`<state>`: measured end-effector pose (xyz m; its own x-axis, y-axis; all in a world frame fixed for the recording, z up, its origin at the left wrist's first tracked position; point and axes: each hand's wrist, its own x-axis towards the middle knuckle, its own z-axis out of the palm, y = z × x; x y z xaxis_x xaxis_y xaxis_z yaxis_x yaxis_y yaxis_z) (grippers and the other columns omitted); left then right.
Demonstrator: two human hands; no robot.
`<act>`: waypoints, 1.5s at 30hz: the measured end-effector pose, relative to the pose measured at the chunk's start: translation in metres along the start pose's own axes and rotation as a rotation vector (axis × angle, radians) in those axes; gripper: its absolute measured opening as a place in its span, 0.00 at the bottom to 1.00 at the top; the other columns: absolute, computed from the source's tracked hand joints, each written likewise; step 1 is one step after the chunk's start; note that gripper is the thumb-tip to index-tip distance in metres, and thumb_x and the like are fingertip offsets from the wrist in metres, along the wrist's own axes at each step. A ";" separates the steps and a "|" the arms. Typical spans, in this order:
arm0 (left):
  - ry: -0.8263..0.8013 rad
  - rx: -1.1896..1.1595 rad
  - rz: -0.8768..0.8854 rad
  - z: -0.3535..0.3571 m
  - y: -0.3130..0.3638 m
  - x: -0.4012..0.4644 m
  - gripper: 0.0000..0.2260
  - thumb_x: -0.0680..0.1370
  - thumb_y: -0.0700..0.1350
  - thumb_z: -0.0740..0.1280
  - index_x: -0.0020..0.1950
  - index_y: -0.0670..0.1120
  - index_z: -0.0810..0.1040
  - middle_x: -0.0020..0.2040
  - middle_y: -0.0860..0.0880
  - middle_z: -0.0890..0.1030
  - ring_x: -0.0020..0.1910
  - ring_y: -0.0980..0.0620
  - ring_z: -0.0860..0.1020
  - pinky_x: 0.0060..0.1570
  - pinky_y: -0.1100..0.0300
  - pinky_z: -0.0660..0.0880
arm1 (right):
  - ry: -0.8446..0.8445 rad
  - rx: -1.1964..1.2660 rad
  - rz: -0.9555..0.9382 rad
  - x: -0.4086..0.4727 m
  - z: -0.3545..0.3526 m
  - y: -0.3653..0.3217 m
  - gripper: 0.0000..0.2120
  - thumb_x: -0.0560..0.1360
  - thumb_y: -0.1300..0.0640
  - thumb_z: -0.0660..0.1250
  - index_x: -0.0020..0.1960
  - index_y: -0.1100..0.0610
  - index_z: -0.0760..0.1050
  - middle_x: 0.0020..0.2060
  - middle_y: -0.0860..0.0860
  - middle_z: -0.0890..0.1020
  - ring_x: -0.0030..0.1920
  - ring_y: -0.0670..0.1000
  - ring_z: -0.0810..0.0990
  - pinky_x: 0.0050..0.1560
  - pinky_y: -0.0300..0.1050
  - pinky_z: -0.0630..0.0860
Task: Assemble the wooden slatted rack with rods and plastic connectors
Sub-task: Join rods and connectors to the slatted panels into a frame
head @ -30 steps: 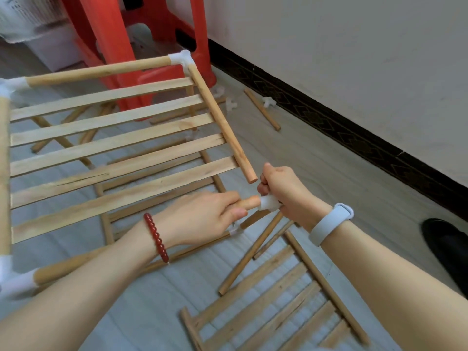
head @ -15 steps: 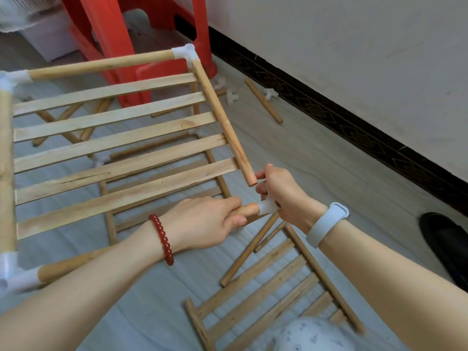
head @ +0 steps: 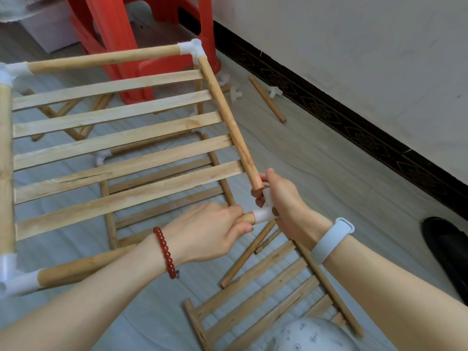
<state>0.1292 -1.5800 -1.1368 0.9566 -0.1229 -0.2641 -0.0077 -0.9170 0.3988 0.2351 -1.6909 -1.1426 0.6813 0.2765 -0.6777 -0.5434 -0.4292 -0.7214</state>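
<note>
Since a second ago the side rod's [head: 229, 117] free end has come down to the mouth of the white corner connector [head: 264, 211]; before, it hung clear above the right hand. I see that end now touching the connector's upper socket, whether seated I cannot tell.

Nearest me, a patterned grey cloth [head: 311, 335] at the bottom edge, and a loose slatted panel [head: 266, 295] flat on the floor [head: 316, 160] under my right forearm. One loose rod [head: 247, 254] leans across its upper end.

Left hand [head: 207, 231]: grip curled round the near rod [head: 83, 268], thumb and fingers pinching it just short of the connector. Red bead bracelet [head: 166, 252] on that wrist.

Right hand [head: 283, 203]: grip wrapped round the connector, fingers on its upper socket. Pale wristband [head: 331, 239] behind it.

The rack frame [head: 119, 158] is held up off the floor, tilted, slats running left to right, white connectors at its other three corners. Another slatted panel lies beneath it on the floor.

Further off: a short rod [head: 267, 98] and a few spare white connectors [head: 235, 93] near the dark skirting. A red plastic stool [head: 121, 46] beyond the frame. Black shoe [head: 448, 247] at far right.
</note>
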 end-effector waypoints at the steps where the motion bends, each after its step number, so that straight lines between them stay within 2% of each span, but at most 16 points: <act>1: 0.003 0.012 0.006 0.001 0.001 0.001 0.11 0.81 0.58 0.50 0.47 0.53 0.64 0.33 0.55 0.66 0.35 0.52 0.68 0.33 0.57 0.61 | -0.006 0.034 0.000 -0.001 0.001 0.002 0.18 0.83 0.48 0.48 0.43 0.53 0.72 0.33 0.50 0.73 0.31 0.48 0.68 0.37 0.42 0.65; 6: 0.030 0.030 0.040 0.005 0.002 -0.001 0.11 0.81 0.58 0.50 0.46 0.52 0.62 0.38 0.52 0.71 0.37 0.49 0.71 0.35 0.57 0.61 | -0.002 0.089 -0.018 -0.005 0.007 0.010 0.21 0.83 0.46 0.45 0.47 0.55 0.73 0.33 0.50 0.73 0.31 0.47 0.68 0.36 0.40 0.66; 11: 0.052 0.092 0.072 -0.002 -0.006 -0.005 0.13 0.80 0.59 0.50 0.45 0.51 0.65 0.42 0.48 0.78 0.46 0.44 0.77 0.37 0.56 0.61 | -0.043 0.089 -0.009 -0.001 0.011 0.021 0.23 0.82 0.45 0.47 0.55 0.60 0.74 0.36 0.51 0.75 0.34 0.49 0.70 0.36 0.42 0.67; 13: 0.093 0.104 0.093 -0.010 -0.013 -0.011 0.16 0.79 0.61 0.48 0.44 0.52 0.66 0.34 0.50 0.72 0.41 0.45 0.76 0.36 0.57 0.60 | -0.113 0.132 -0.003 -0.001 0.012 0.016 0.21 0.82 0.47 0.49 0.55 0.60 0.74 0.37 0.52 0.76 0.34 0.49 0.72 0.34 0.42 0.68; 15: 0.109 0.135 0.122 -0.014 -0.028 -0.020 0.21 0.76 0.66 0.45 0.41 0.52 0.65 0.28 0.53 0.66 0.34 0.47 0.72 0.33 0.57 0.60 | -0.221 0.209 0.001 0.001 0.011 0.003 0.16 0.81 0.47 0.53 0.50 0.57 0.73 0.38 0.54 0.76 0.35 0.50 0.72 0.37 0.43 0.70; 17: 0.159 0.152 0.153 -0.011 -0.046 -0.032 0.22 0.74 0.69 0.43 0.36 0.53 0.62 0.24 0.51 0.67 0.28 0.46 0.73 0.28 0.59 0.60 | -0.308 0.136 -0.046 0.007 0.010 -0.010 0.16 0.79 0.43 0.57 0.49 0.55 0.71 0.36 0.53 0.74 0.35 0.49 0.71 0.40 0.44 0.67; 19: 0.251 0.238 0.116 -0.011 -0.056 -0.043 0.24 0.75 0.69 0.43 0.32 0.54 0.61 0.21 0.50 0.71 0.23 0.46 0.74 0.25 0.62 0.57 | -0.343 -0.052 -0.109 0.011 0.016 -0.018 0.16 0.76 0.40 0.60 0.48 0.54 0.72 0.31 0.50 0.72 0.32 0.47 0.70 0.36 0.41 0.65; 21: 0.313 0.318 0.004 -0.009 -0.047 -0.048 0.31 0.72 0.73 0.39 0.31 0.51 0.66 0.26 0.49 0.76 0.27 0.47 0.77 0.27 0.61 0.57 | -0.334 -0.216 -0.156 0.013 0.027 -0.020 0.13 0.77 0.44 0.63 0.46 0.54 0.72 0.30 0.48 0.71 0.29 0.45 0.70 0.32 0.38 0.64; 23: 0.308 0.287 -0.133 -0.001 -0.026 -0.043 0.34 0.67 0.76 0.39 0.38 0.50 0.70 0.38 0.51 0.80 0.40 0.49 0.80 0.34 0.58 0.60 | -0.310 -0.277 -0.165 0.015 0.037 -0.020 0.07 0.77 0.51 0.64 0.45 0.55 0.71 0.31 0.49 0.72 0.29 0.46 0.71 0.33 0.38 0.67; 25: 0.295 0.212 -0.248 0.007 -0.004 -0.030 0.31 0.68 0.75 0.47 0.47 0.52 0.73 0.48 0.53 0.80 0.48 0.49 0.79 0.39 0.57 0.62 | -0.323 -0.256 -0.147 0.013 0.043 -0.020 0.06 0.78 0.53 0.62 0.46 0.55 0.69 0.32 0.50 0.75 0.29 0.46 0.73 0.33 0.38 0.70; 27: 0.324 0.214 -0.301 0.011 0.007 -0.021 0.26 0.72 0.70 0.54 0.52 0.50 0.73 0.51 0.51 0.81 0.50 0.47 0.80 0.41 0.56 0.65 | -0.340 -0.331 -0.204 0.013 0.044 -0.020 0.11 0.80 0.48 0.58 0.46 0.56 0.67 0.33 0.51 0.74 0.31 0.46 0.72 0.33 0.37 0.68; 30: 0.449 0.230 -0.324 0.013 0.004 -0.021 0.19 0.74 0.63 0.56 0.46 0.48 0.74 0.41 0.50 0.82 0.39 0.46 0.81 0.33 0.58 0.63 | -0.367 -0.482 -0.304 0.011 0.041 -0.022 0.15 0.81 0.46 0.53 0.45 0.56 0.65 0.34 0.51 0.69 0.33 0.47 0.66 0.34 0.38 0.63; 32: 0.493 0.239 -0.321 0.013 0.001 -0.022 0.17 0.70 0.61 0.56 0.37 0.47 0.73 0.30 0.50 0.80 0.26 0.47 0.77 0.27 0.62 0.59 | -0.396 -0.496 -0.322 0.011 0.040 -0.026 0.14 0.82 0.48 0.53 0.42 0.56 0.64 0.32 0.50 0.68 0.31 0.46 0.65 0.32 0.38 0.62; 34: 0.529 0.231 -0.293 0.016 -0.002 -0.021 0.16 0.68 0.59 0.56 0.34 0.47 0.72 0.26 0.51 0.77 0.20 0.48 0.73 0.26 0.64 0.56 | -0.426 -0.521 -0.341 0.010 0.042 -0.028 0.14 0.82 0.49 0.53 0.40 0.55 0.63 0.31 0.50 0.67 0.30 0.46 0.64 0.32 0.38 0.62; 38: 0.548 0.200 -0.277 0.014 -0.014 -0.027 0.15 0.67 0.58 0.57 0.34 0.47 0.73 0.27 0.51 0.77 0.20 0.47 0.74 0.26 0.64 0.56 | -0.469 -0.500 -0.345 0.005 0.048 -0.023 0.16 0.82 0.50 0.53 0.37 0.54 0.62 0.30 0.50 0.66 0.31 0.47 0.63 0.33 0.40 0.61; 45: 0.588 0.106 -0.233 0.011 -0.023 -0.040 0.13 0.66 0.57 0.59 0.30 0.48 0.72 0.24 0.52 0.75 0.20 0.49 0.72 0.24 0.65 0.60 | -0.485 -0.429 -0.331 -0.007 0.055 -0.018 0.16 0.82 0.50 0.53 0.38 0.55 0.64 0.31 0.49 0.68 0.32 0.45 0.66 0.31 0.33 0.64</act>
<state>0.0882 -1.5579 -1.1453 0.9365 0.2851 0.2041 0.2197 -0.9308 0.2921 0.2132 -1.6378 -1.1328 0.4286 0.7579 -0.4918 -0.0382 -0.5286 -0.8480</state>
